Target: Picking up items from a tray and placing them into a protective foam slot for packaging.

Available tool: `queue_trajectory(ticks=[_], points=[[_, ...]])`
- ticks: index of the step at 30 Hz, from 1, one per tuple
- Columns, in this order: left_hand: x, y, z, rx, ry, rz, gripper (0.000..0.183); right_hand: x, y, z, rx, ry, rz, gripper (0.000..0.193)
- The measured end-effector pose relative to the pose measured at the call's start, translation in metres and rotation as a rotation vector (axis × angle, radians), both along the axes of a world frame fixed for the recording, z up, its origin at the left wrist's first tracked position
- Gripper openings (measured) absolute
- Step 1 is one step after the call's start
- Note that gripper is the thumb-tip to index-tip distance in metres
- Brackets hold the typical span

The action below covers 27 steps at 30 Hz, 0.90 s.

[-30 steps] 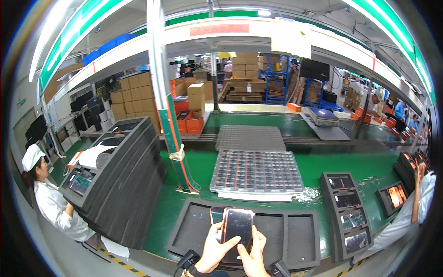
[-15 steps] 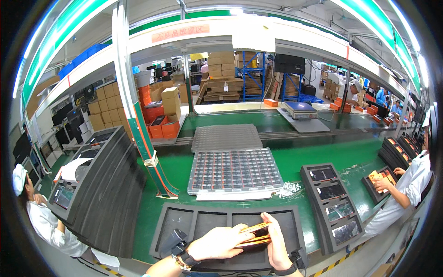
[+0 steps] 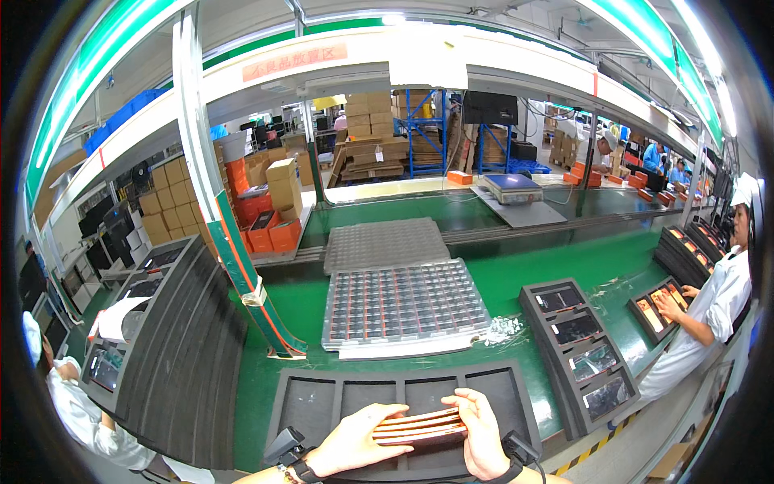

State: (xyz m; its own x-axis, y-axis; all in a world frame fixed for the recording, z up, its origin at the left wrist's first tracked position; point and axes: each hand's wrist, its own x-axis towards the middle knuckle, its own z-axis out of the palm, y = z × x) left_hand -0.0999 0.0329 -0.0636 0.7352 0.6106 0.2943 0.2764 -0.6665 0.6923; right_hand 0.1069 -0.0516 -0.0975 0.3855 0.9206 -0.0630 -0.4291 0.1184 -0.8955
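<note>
Between my two hands is a stack of several thin, orange-edged phones (image 3: pixel 418 427), held level over a black foam tray (image 3: pixel 278 403). My left hand (image 3: pixel 363 440) grips the stack's left end, thumb and fingers pressed along the edges. At the right end, my right hand (image 3: pixel 477 427) closes on it with curled fingers. The tray's compartments that I can see beyond my hands hold no phones; part of it is hidden behind my hands and wrists. Black devices are strapped at both wrists.
Beyond the tray lies a clear plastic tray (image 3: pixel 403 302) of small parts in rows. To the right stand stacked foam trays holding phones (image 3: pixel 571 327); a tall foam tray stack (image 3: pixel 181 355) is at left. A co-worker (image 3: pixel 709 306) at right handles orange phones. A green-taped post (image 3: pixel 250 282) rises at left.
The phones, earlier tilted and apart at one end, now lie level and squared together. My left hand has shifted left. At right, the co-worker's orange phone has gone down into the tray.
</note>
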Motion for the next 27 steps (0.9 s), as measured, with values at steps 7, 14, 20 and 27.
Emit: queue_trajectory(ticks=[7, 14, 20, 27], points=[[0.013, 0.027, 0.006, 0.278, 0.153, -0.199, 0.056, 0.007, 0.005, -0.008, -0.043, -0.183, 0.131, 0.03], [0.011, 0.014, 0.008, 0.5, 0.19, -0.163, 0.059, 0.039, 0.015, 0.028, 0.149, -1.047, 0.419, 0.029], [0.008, 0.033, 0.005, 0.424, 0.04, -0.176, 0.063, 0.056, 0.134, 0.069, 0.339, -1.648, 0.13, 0.02], [0.0, 0.038, 0.002, 0.465, -0.078, -0.318, 0.057, 0.106, 0.34, -0.044, 0.26, -2.081, 0.201, 0.026]])
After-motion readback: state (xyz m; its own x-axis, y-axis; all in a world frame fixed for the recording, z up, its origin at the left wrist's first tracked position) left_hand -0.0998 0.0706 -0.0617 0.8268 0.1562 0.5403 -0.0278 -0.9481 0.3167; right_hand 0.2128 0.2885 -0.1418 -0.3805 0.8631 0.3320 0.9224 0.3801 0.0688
